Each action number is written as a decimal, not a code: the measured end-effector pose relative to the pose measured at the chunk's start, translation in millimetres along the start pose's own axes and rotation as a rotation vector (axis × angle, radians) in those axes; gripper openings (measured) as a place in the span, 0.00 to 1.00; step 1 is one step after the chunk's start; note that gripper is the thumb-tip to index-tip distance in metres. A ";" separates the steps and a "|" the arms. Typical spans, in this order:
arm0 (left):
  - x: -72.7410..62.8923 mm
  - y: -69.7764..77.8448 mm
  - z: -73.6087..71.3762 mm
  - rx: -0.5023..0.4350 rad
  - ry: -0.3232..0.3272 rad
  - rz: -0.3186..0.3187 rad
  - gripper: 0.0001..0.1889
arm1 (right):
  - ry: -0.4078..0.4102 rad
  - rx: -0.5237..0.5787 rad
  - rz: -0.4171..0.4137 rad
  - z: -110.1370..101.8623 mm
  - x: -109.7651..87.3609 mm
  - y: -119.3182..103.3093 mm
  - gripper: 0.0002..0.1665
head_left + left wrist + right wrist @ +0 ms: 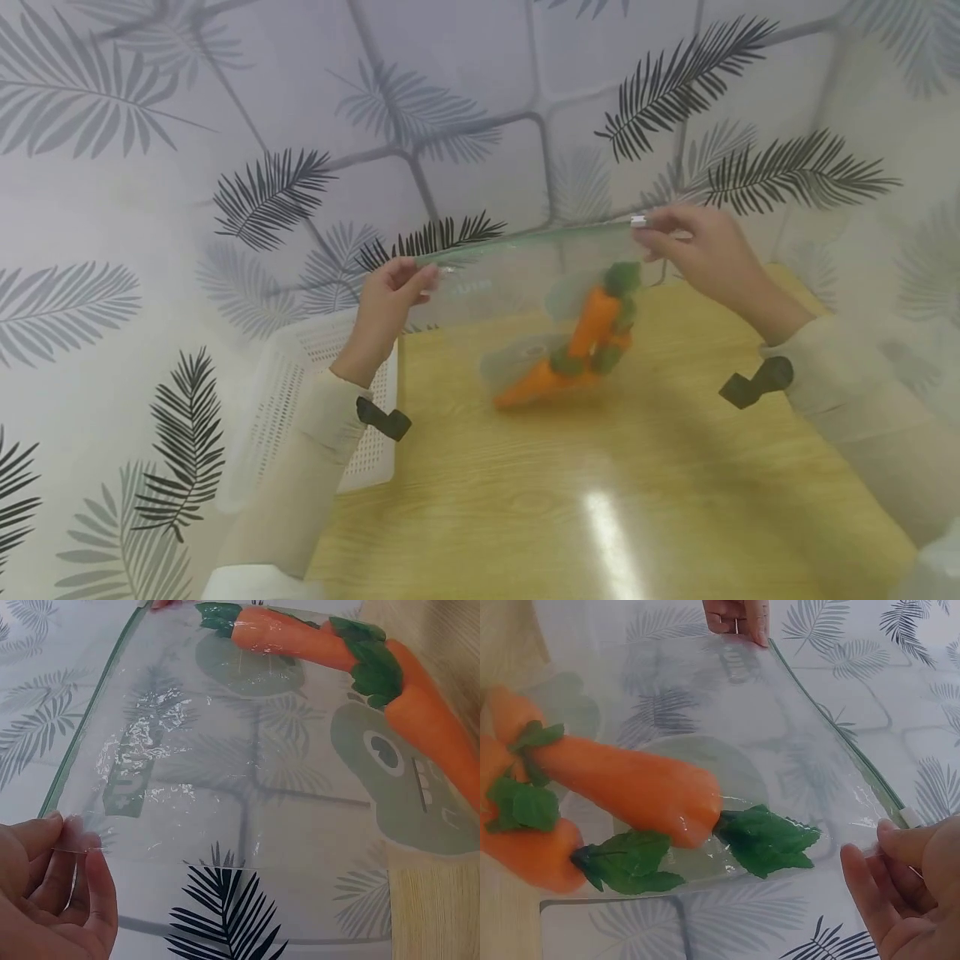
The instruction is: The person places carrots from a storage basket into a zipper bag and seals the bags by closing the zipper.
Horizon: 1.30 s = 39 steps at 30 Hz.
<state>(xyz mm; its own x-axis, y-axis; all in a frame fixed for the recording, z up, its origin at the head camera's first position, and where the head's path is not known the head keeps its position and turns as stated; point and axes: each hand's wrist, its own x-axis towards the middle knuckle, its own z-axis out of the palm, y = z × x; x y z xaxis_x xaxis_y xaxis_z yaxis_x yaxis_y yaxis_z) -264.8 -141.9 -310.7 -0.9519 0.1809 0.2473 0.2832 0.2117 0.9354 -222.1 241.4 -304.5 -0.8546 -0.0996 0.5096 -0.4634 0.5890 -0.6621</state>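
A clear zip bag (517, 292) with a green seal strip hangs between both hands, its lower part close over the table. Inside lie several orange carrots (637, 787) with green leafy tops, gathered at the bottom and toward the right side. My left hand (390, 304) pinches the bag's upper left corner between thumb and fingers. At the other top corner my right hand (697, 250) pinches the bag beside the white slider (638, 221). Pale green printed shapes (409, 772) show on the bag's film.
A white perforated basket (378, 442) stands at the table's left, partly behind the left forearm. The wooden table (480, 500) lies below the bag. Around it spreads a white cloth (112, 217) with leaf prints. Dark straps with small blocks sit on both wrists.
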 end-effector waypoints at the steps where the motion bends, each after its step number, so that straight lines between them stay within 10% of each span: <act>1: 3.3 -0.4 0.2 -0.012 0.001 -0.010 0.14 | 0.000 0.001 0.000 0.2 3.5 0.4 0.14; 15: 47.6 -10.2 5.6 -0.052 0.065 -0.064 0.12 | -0.051 0.008 0.115 9.3 51.4 8.3 0.20; 25: 75.2 -27.6 15.6 0.078 0.108 0.044 0.13 | -0.081 0.012 0.124 19.2 69.5 32.1 0.16; 39: 26.8 -45.8 22.4 0.259 -0.114 0.173 0.12 | -0.175 0.029 0.016 18.1 12.9 69.1 0.10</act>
<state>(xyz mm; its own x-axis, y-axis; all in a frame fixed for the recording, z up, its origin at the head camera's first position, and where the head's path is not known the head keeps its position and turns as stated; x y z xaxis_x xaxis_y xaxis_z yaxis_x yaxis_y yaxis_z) -300.6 -125.2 -352.6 -0.8721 0.3387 0.3530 0.4735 0.4028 0.7833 -269.4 266.2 -353.7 -0.8883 -0.2306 0.3971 -0.4542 0.5687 -0.6858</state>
